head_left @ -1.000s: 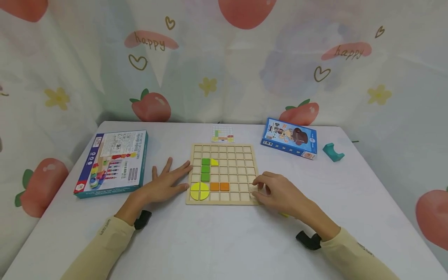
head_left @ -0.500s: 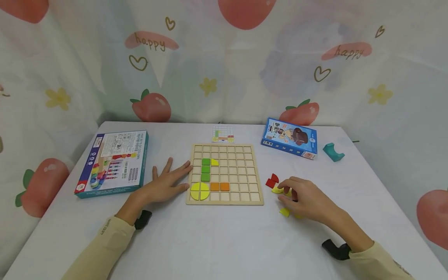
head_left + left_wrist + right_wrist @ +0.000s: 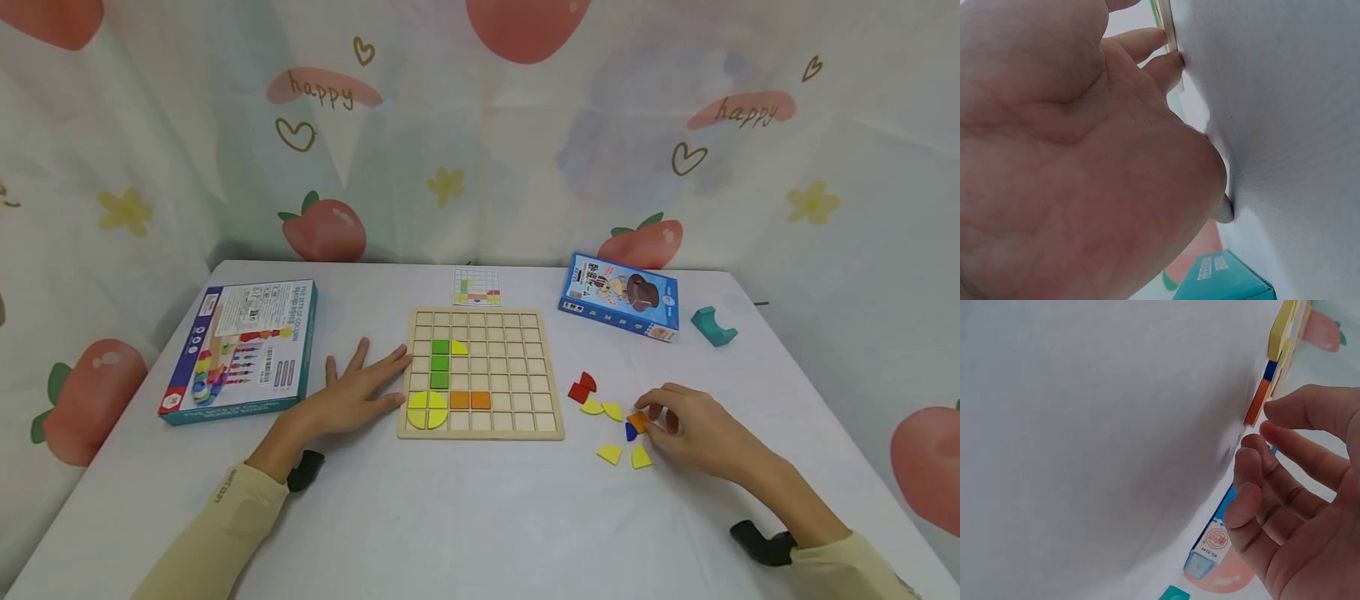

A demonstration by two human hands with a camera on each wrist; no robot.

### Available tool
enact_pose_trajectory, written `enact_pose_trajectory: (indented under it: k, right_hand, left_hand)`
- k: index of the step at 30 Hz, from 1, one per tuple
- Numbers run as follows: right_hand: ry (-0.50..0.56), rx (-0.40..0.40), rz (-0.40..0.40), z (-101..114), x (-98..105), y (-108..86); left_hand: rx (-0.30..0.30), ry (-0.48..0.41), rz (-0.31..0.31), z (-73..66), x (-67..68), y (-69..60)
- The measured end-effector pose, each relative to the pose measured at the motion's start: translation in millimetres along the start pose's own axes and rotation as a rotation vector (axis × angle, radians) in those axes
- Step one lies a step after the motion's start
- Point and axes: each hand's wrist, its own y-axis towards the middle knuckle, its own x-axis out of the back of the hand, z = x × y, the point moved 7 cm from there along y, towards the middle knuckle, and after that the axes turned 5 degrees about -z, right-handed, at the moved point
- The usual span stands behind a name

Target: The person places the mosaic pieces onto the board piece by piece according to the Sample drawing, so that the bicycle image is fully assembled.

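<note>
A person in pale yellow sleeves point(image 3: 213, 537) works at a table point(image 3: 480, 525) covered in white. The right hand point(image 3: 693, 429) is low over the right half of the table, fingers loosely bent, thumb and forefinger slightly parted with nothing visible between them. The tips are right beside an orange piece point(image 3: 637, 422); whether they touch it, I cannot tell. A blue piece point(image 3: 631, 432) lies against that piece, two yellow quarter-rounds point(image 3: 610, 454) lie on its near side, and two more yellow pieces and two red pieces point(image 3: 579, 392) lie toward the board. The left hand point(image 3: 352, 396) is spread wide and grasps nothing, its fingertips on the left edge of a wooden grid board point(image 3: 517, 435) in the middle of the table. In the board's near left corner four yellow quarters form a circle point(image 3: 427, 410), with two orange squares point(image 3: 470, 401) to its right; beyond stand three green squares point(image 3: 440, 363) in a column, a yellow quarter beside the farthest. A teal-sided box point(image 3: 243, 346) lies along the table's left edge. Near the far edge are a pattern card point(image 3: 477, 287), a blue box point(image 3: 621, 296) set at an angle and, toward the far right corner, a curved teal block point(image 3: 714, 327).
</note>
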Motion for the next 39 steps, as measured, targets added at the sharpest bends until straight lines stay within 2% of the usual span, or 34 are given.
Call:
enact_pose_trajectory:
  k: [15, 39]
  right_hand:
    - [-0.012, -0.004, 0.063, -12.0, -4.4, -0.6]
    - [-0.005, -0.018, 0.046, -14.4, -3.7, -4.1]
  left_hand:
    - [0.004, -0.007, 0.005, -0.2, 0.5, -1.4]
    - [0.002, -0.012, 0.002, 1.5, -0.8, -0.1]
